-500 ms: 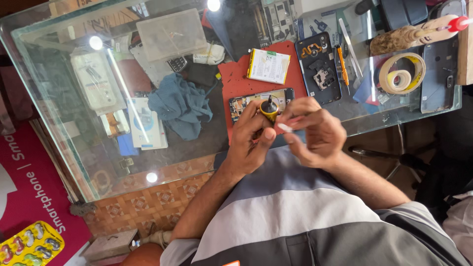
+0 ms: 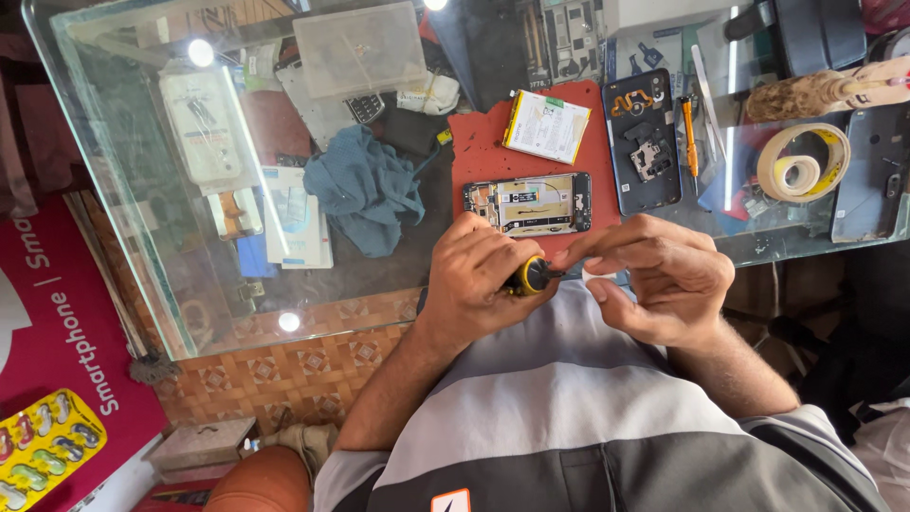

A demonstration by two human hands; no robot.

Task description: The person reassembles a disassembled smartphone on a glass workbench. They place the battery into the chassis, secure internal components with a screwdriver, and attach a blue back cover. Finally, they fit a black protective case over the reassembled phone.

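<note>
- The left hand (image 2: 479, 275) is closed round a small screwdriver (image 2: 531, 276) with a black and yellow handle, held just off the near edge of the desk (image 2: 123, 190), over the person's striped shirt.
- The right hand (image 2: 664, 275) is curled, its fingertips (image 2: 569, 256) pinching at the tip end of the screwdriver; what lies between them is too small to tell.
- Just beyond the two hands, one opened phone (image 2: 529, 204) lies flat on a red mat (image 2: 474, 152) near the desk's near edge, its insides facing up.
- On the far part of the same mat lies one white battery (image 2: 546, 126), apart from the phone.
- Right of the mat lies one dark phone back cover (image 2: 643, 142) with small parts resting in it, and just beside it a second, orange-handled screwdriver (image 2: 690, 133).
- Towards the right edge of the desk sit two rolls of tape (image 2: 806, 163), the smaller inside the larger, and behind them a brush (image 2: 815, 93) with a bristly head.
- Left of the mat, one blue cloth (image 2: 365, 190) lies crumpled in the middle of the desk.
- At the far edge, one clear plastic box (image 2: 358, 47) stands with its lid on; its contents cannot be made out.
- The desk top is glass, and packets and papers show through it on the left side.
- Nothing lies between the hands and the opened phone.
</note>
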